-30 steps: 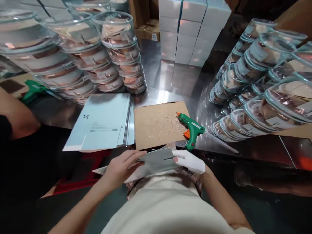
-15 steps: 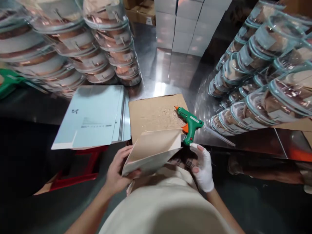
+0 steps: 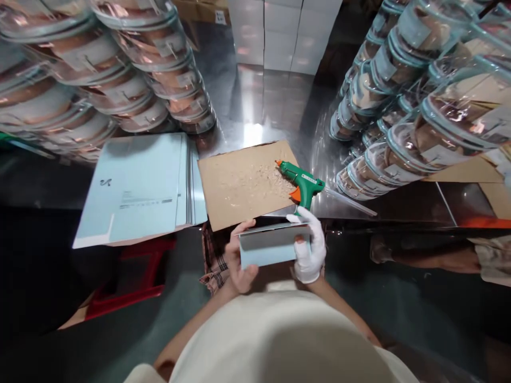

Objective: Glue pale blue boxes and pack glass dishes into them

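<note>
Bare left hand (image 3: 238,261) and white-gloved right hand (image 3: 308,250) pinch the pale-blue folded cardboard box (image 3: 268,250) by its ends; it is probably light, thin and crushable.

Packing workshop: steel table (image 3: 263,106), stacked lidded tubs (image 3: 159,64), flat cartons (image 3: 136,186), glue gun (image 3: 301,183).

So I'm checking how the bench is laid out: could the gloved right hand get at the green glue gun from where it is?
Probably yes. The right hand grips the folded box just below the glue gun, whose handle points toward it with nothing between. It would have to release the box first.
</note>
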`<state>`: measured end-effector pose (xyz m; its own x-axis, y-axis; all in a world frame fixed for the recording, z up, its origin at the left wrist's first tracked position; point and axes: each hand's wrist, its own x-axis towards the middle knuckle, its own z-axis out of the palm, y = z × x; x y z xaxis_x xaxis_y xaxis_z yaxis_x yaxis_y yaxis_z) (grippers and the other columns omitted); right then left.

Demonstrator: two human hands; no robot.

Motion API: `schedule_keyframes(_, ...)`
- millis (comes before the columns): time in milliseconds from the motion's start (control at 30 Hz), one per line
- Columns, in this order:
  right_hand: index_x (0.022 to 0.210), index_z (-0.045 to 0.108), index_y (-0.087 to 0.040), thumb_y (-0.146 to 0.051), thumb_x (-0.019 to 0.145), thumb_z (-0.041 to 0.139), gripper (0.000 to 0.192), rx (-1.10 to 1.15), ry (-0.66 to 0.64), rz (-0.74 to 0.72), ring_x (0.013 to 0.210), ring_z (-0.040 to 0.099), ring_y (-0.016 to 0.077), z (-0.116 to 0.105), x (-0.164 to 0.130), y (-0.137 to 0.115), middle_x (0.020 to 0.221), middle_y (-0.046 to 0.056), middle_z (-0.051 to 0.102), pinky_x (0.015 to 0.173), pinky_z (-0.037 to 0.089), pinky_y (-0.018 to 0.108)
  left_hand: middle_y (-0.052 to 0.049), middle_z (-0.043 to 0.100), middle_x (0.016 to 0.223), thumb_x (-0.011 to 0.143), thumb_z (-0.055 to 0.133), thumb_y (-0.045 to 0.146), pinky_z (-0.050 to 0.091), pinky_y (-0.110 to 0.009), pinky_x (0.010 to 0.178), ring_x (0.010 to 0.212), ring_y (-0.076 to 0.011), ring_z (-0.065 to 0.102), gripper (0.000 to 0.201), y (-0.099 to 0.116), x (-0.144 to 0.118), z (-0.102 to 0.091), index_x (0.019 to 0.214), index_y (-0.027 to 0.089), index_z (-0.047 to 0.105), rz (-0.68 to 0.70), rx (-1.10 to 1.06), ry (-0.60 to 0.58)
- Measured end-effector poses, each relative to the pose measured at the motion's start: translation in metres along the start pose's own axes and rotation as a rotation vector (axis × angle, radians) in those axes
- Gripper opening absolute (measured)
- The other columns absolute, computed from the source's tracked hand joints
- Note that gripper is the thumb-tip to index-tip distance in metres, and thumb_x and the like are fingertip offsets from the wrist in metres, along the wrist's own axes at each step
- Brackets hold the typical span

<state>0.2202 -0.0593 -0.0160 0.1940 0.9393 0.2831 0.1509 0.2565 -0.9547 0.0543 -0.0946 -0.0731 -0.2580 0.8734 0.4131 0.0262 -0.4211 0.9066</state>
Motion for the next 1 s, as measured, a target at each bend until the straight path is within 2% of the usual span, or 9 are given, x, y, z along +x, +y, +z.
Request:
schedule_keyframes(67, 0.144, 0.047, -0.024, -0.048, 0.095, 0.059, 0.056, -0.025, 0.098, 0.055, 0.127, 0.065, 0.0301, 0.000, 0.000, -0.001, 0.142, 0.018, 0.062, 0.109, 0.052, 0.050, -0.016, 0.058, 0.145, 0.092, 0.068, 0.062, 0.055, -0.055, 0.104, 0.133, -0.0320, 0.063, 0.062, 0.005, 0.006, -0.003, 0.140, 0.036, 0.039, 0.100, 0.128, -0.124)
schedule_keyframes(167, 0.137, 0.047, -0.024, -0.048, 0.094, 0.058, 0.051, -0.021, 0.047, 0.133, 0.126, 0.066, 0.0284, -0.015, 0.016, 0.002, 0.145, 0.018, 0.061, 0.105, 0.055, 0.045, -0.014, 0.062, 0.134, 0.088, 0.080, 0.049, 0.058, -0.043, 0.094, 0.121, -0.0284, 0.069, 0.048, 0.011, 0.017, -0.024, 0.124, 0.030, 0.054, 0.217, 0.351, -0.266)
schedule_keyframes(300, 0.110, 0.065, -0.020, -0.064, 0.095, 0.052, 0.049, -0.588, 0.013, 0.290, 0.114, 0.070, 0.0317, -0.038, 0.069, 0.002, 0.118, 0.018, 0.072, 0.098, 0.055, 0.044, -0.011, 0.063, 0.129, 0.089, 0.080, 0.041, 0.057, -0.036, 0.089, 0.113, -0.0241, 0.070, 0.036, 0.013, 0.027, -0.053, 0.115, 0.025, 0.061, 0.236, 0.397, -0.151)
schedule_keyframes(367, 0.099, 0.070, -0.018, -0.067, 0.085, 0.066, 0.050, -0.932, -0.101, 0.437, 0.112, 0.071, 0.0363, -0.037, 0.098, 0.002, 0.109, 0.019, 0.074, 0.096, 0.054, 0.046, -0.010, 0.062, 0.128, 0.090, 0.079, 0.043, 0.057, -0.037, 0.092, 0.116, -0.0241, 0.068, 0.036, 0.010, 0.028, -0.059, 0.115, 0.025, 0.061, 0.232, 0.393, -0.101)
schedule_keyframes(433, 0.090, 0.072, -0.018, -0.060, 0.074, 0.078, 0.045, -1.033, -0.249, 0.560, 0.105, 0.073, 0.0377, -0.032, 0.119, 0.006, 0.099, 0.018, 0.076, 0.091, 0.053, 0.044, -0.010, 0.061, 0.126, 0.090, 0.078, 0.047, 0.056, -0.038, 0.094, 0.117, -0.0246, 0.067, 0.037, 0.003, 0.026, -0.060, 0.114, 0.026, 0.059, 0.211, 0.384, -0.082)
schedule_keyframes(633, 0.061, 0.059, -0.020, -0.044, 0.060, 0.078, 0.030, -0.459, 0.008, 0.658, 0.062, 0.061, 0.0207, -0.026, 0.116, 0.029, 0.054, 0.001, 0.055, 0.061, 0.045, 0.030, -0.008, 0.059, 0.119, 0.090, 0.076, 0.051, 0.054, -0.038, 0.097, 0.116, -0.0244, 0.064, 0.038, -0.015, 0.015, -0.055, 0.112, 0.025, 0.057, 0.163, 0.372, -0.014)
schedule_keyframes(767, 0.079, 0.054, -0.022, -0.054, 0.071, 0.064, 0.034, -0.305, 0.109, 0.571, 0.053, 0.053, 0.0134, -0.022, 0.085, 0.025, 0.061, -0.003, 0.057, 0.054, 0.045, 0.027, -0.007, 0.059, 0.115, 0.089, 0.077, 0.048, 0.052, -0.037, 0.100, 0.117, -0.0244, 0.062, 0.040, -0.015, 0.024, -0.049, 0.118, 0.026, 0.058, 0.082, 0.342, 0.099)
schedule_keyframes(900, 0.095, 0.052, -0.024, -0.046, 0.067, 0.079, 0.045, -0.070, 0.303, 0.271, 0.064, 0.063, 0.0149, -0.023, 0.076, -0.004, 0.080, -0.001, 0.068, 0.063, 0.054, 0.028, -0.007, 0.062, 0.118, 0.088, 0.080, 0.044, 0.053, -0.035, 0.097, 0.114, -0.0233, 0.064, 0.039, -0.011, 0.040, -0.036, 0.117, 0.025, 0.063, 0.017, 0.346, 0.077)
schedule_keyframes(1000, 0.088, 0.058, -0.024, -0.046, 0.072, 0.076, 0.033, 0.046, 0.020, 0.290, 0.057, 0.059, 0.0158, -0.031, 0.078, -0.025, 0.072, 0.001, 0.068, 0.055, 0.052, 0.030, -0.008, 0.066, 0.116, 0.088, 0.080, 0.045, 0.055, -0.035, 0.094, 0.115, -0.0243, 0.065, 0.039, -0.005, 0.049, -0.019, 0.116, 0.023, 0.064, 0.001, 0.349, 0.017)
